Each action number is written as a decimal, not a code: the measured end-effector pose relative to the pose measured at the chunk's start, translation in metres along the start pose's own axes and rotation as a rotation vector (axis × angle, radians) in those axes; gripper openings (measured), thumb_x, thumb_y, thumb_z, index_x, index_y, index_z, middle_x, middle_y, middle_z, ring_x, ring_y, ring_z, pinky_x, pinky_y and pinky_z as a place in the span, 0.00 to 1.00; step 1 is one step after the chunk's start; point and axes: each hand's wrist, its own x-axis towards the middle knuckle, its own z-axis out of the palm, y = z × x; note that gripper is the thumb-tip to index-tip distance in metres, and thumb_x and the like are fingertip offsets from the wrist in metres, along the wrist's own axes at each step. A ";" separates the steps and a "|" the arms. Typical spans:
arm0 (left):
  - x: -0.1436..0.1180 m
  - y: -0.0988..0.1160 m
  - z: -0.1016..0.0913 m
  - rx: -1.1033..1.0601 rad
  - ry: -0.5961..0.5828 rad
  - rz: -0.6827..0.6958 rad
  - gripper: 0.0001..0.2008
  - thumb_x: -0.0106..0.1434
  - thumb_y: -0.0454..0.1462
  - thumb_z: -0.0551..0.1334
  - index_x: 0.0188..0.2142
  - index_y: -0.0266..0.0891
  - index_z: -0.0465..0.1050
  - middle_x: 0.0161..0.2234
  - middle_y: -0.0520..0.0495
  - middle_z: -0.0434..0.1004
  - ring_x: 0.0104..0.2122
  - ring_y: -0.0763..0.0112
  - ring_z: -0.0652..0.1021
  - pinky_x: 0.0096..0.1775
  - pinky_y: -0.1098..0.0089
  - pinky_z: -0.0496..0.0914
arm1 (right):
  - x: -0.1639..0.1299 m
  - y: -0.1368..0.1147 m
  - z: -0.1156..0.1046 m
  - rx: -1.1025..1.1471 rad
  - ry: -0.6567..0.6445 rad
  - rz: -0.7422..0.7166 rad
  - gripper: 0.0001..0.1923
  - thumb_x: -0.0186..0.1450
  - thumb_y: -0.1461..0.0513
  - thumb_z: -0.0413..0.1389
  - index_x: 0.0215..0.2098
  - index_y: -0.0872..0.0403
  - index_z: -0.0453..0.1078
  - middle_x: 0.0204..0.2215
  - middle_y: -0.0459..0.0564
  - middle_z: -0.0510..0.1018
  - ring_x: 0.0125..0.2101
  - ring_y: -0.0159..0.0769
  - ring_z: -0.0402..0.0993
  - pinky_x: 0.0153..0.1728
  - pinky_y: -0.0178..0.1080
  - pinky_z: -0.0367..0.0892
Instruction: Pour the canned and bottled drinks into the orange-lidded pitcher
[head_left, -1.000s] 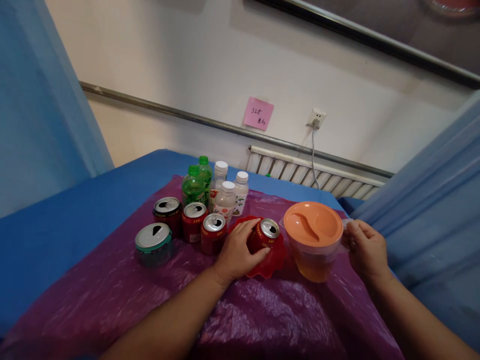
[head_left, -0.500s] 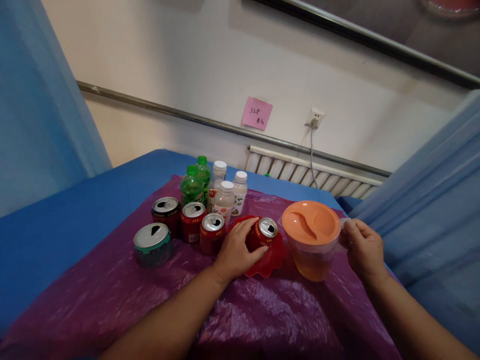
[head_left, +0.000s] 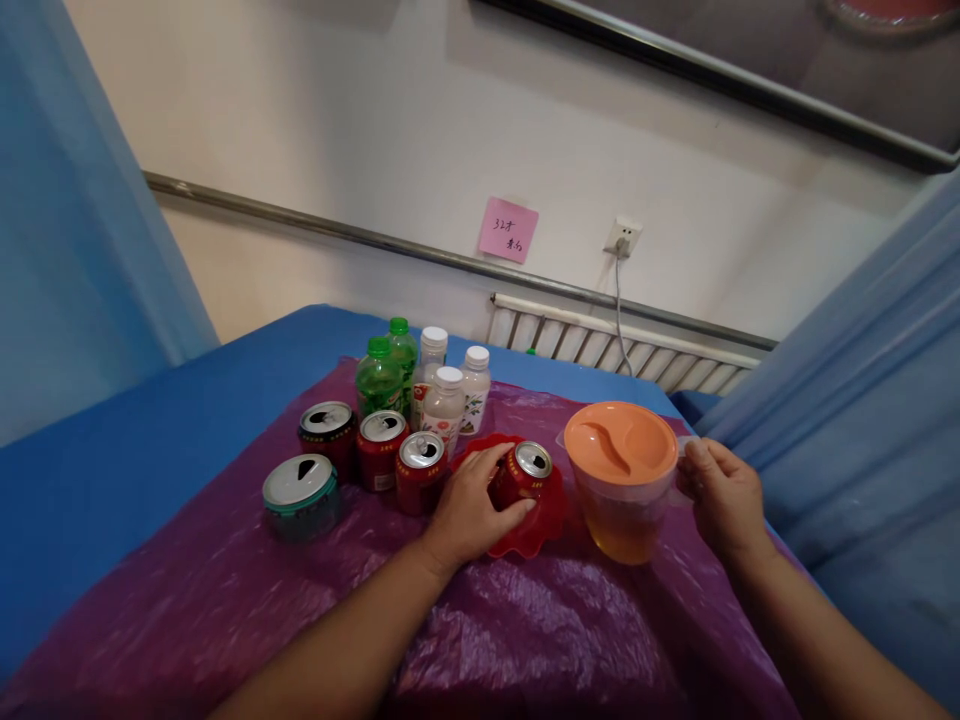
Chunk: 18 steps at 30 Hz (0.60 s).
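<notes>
Near the table's (head_left: 217,390) right edge: right hand (head_left: 726,505) grips an orange-lidded pitcher (head_left: 626,490) by its handle (head_left: 683,448) (amber liquid (head_left: 626,540) inside) | left of that: left hand (head_left: 472,505) clasps a tilted red can (head_left: 520,478) in or just above a red dish (head_left: 541,522) | toward the far edge: green-capped bottles (head_left: 379,385) and white-capped bottles (head_left: 444,412) behind four more cans (head_left: 377,468)

Blue curtains (head_left: 862,400), radiator (head_left: 585,342) and wall socket (head_left: 629,231) mark an indoor room (head_left: 300,130).
</notes>
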 end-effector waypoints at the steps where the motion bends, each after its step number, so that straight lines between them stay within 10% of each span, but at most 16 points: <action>1: 0.000 0.000 0.000 -0.001 0.000 -0.001 0.32 0.54 0.36 0.73 0.58 0.43 0.70 0.56 0.41 0.78 0.56 0.52 0.77 0.60 0.50 0.71 | 0.000 0.000 0.000 -0.004 -0.004 -0.007 0.23 0.64 0.46 0.64 0.24 0.52 0.66 0.19 0.39 0.61 0.19 0.28 0.53 0.19 0.34 0.52; 18: 0.000 -0.004 0.000 -0.012 -0.008 0.005 0.34 0.54 0.35 0.73 0.60 0.43 0.68 0.58 0.40 0.76 0.58 0.51 0.75 0.61 0.49 0.69 | -0.003 -0.005 0.003 -0.101 -0.011 0.004 0.25 0.63 0.42 0.63 0.23 0.52 0.66 0.18 0.40 0.61 0.20 0.29 0.55 0.20 0.33 0.53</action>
